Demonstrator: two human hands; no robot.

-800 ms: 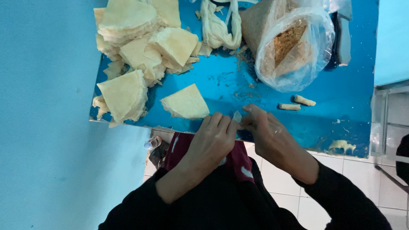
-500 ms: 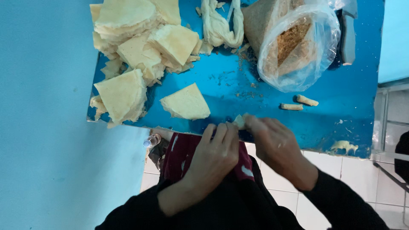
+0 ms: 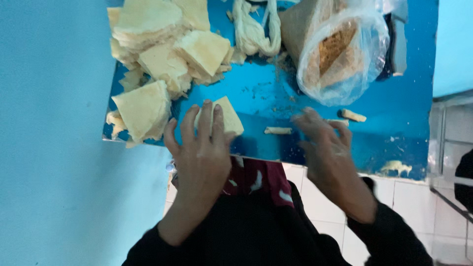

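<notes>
My left hand (image 3: pixel 202 148) lies flat with fingers spread on a single pale triangular pastry sheet (image 3: pixel 227 114) at the near edge of the blue table (image 3: pixel 394 123). A small rolled pastry (image 3: pixel 278 130) lies on the table between my hands. My right hand (image 3: pixel 325 145) hovers open and blurred just right of that roll, holding nothing. Two more rolled pastries, one (image 3: pixel 354 116) beyond my right hand and one partly hidden by its fingers, lie further right.
Stacks of cut pastry sheets (image 3: pixel 162 44) fill the far left of the table, with one stack (image 3: pixel 140 111) near its left edge. A clear plastic bag of brown filling (image 3: pixel 340 49) stands at the back right. Dough strips (image 3: pixel 253 29) lie behind. White tiled floor shows on the right.
My hands were together at the table's near edge rolling a small piece. They have parted: the roll now lies on the table, and my left hand has reached onto the single sheet.
</notes>
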